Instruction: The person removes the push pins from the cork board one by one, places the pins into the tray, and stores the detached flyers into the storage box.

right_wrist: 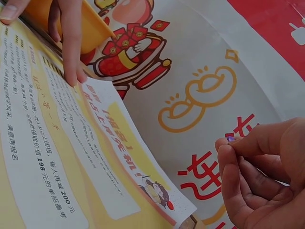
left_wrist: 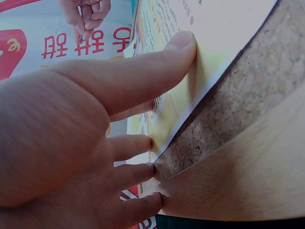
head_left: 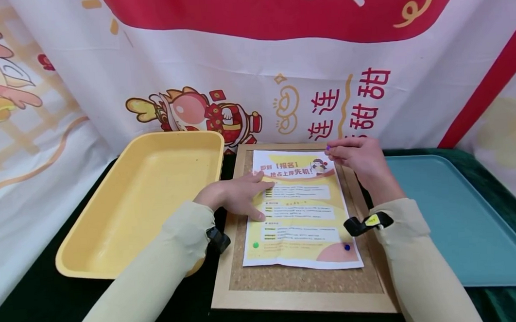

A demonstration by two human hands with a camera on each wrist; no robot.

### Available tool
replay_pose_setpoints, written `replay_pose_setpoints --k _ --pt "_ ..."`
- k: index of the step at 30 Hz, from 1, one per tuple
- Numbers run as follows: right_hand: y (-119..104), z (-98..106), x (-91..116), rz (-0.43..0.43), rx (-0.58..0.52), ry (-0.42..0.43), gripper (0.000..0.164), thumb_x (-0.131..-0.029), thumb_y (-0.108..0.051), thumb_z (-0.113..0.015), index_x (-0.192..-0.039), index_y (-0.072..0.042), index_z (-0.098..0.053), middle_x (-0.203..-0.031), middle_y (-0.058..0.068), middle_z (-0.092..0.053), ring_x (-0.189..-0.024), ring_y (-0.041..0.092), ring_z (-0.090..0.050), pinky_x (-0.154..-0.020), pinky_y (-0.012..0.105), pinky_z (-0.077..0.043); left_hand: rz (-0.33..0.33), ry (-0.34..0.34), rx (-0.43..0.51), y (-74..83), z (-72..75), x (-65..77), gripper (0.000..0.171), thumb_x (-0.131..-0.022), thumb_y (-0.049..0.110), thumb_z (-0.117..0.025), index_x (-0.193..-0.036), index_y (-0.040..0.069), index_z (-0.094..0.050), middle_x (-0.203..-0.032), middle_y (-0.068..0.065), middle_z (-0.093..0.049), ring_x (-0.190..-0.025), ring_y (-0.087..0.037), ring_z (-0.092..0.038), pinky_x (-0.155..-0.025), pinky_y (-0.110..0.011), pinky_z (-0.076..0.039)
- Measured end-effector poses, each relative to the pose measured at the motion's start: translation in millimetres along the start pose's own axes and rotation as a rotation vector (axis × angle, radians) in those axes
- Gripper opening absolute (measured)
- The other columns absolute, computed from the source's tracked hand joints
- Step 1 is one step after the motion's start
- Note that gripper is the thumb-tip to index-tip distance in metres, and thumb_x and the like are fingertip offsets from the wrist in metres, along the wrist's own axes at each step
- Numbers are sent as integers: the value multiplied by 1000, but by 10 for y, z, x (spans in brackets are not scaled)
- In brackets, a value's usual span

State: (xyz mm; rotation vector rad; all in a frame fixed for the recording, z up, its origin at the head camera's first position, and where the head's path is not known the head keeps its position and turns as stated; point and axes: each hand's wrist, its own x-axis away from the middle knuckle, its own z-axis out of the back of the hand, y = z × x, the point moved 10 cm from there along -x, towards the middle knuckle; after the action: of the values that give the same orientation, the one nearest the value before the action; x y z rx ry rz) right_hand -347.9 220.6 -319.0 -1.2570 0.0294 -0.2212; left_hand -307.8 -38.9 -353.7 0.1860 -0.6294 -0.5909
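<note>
A printed yellow-and-white flyer (head_left: pixel 302 212) lies on a wood-framed cork board (head_left: pixel 281 279). Spread fingers of my left hand (head_left: pixel 240 193) rest on the flyer's left edge, and in the left wrist view its thumb (left_wrist: pixel 178 45) lies on the paper. Between thumb and forefinger, my right hand (head_left: pixel 360 160) pinches a small purple pushpin (right_wrist: pixel 231 139), close over the flyer's upper right corner. A green pushpin (head_left: pixel 255 245) sits in the lower left corner of the sheet, and a dark blue pushpin (head_left: pixel 347 247) in the lower right.
Left of the board stands a deep yellow tray (head_left: pixel 139 201), partly behind my left forearm. A flat teal tray (head_left: pixel 471 218) lies to the right. Dark green cloth (head_left: pixel 34 314) covers the table, and a printed banner (head_left: pixel 252 54) hangs behind it.
</note>
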Motion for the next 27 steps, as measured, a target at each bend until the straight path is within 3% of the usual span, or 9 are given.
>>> replay_pose_setpoints --k 4,17,27 --pt "7 25 -13 5 -5 4 38 -103 -29 -72 -134 -9 -74 -126 7 -72 -102 11 -72 -100 27 -58 4 -1 6 -10 -8 -13 92 -100 43 -73 -172 22 -21 -181 -10 4 -169 -32 7 -136 -54 -5" --pt "30 97 -51 1 -35 8 37 -105 -27 -68 -136 -6 -72 -132 9 -70 -106 13 -71 -99 27 -59 -1 6 1 3 2 -4 91 -100 43 -73 -172 22 -21 -181 -10 3 -168 -33 6 -136 -55 -7" --pt "50 114 -69 -6 -42 18 40 -104 -29 -70 -138 -7 -71 -133 8 -69 -105 12 -71 -88 16 -58 -10 6 -15 -20 -9 -30 92 -100 44 -72 -172 21 -20 -181 -12 3 -168 -36 7 -136 -56 -6"
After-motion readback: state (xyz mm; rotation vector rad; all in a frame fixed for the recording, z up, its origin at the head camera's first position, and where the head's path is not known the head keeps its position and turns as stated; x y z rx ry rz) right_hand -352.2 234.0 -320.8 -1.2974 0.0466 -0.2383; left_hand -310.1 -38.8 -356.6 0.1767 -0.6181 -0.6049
